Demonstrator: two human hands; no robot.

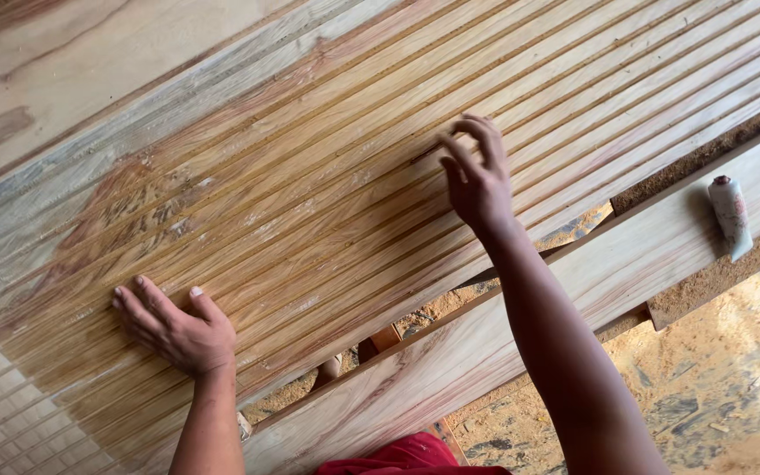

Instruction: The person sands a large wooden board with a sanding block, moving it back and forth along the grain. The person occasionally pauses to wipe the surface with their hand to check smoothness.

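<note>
A row of narrow wooden strips lies side by side, running diagonally from lower left to upper right, streaked with yellowish glue. My left hand rests flat on the strips near their lower left end, fingers spread. My right hand is farther up, its curled fingertips touching the strips near the middle. Neither hand holds anything.
A wide plank lies alongside the strips on the near side. A small squeeze bottle lies on it at the right. Flat boards lie beyond the strips. Sawdust covers the floor. Red cloth shows at the bottom edge.
</note>
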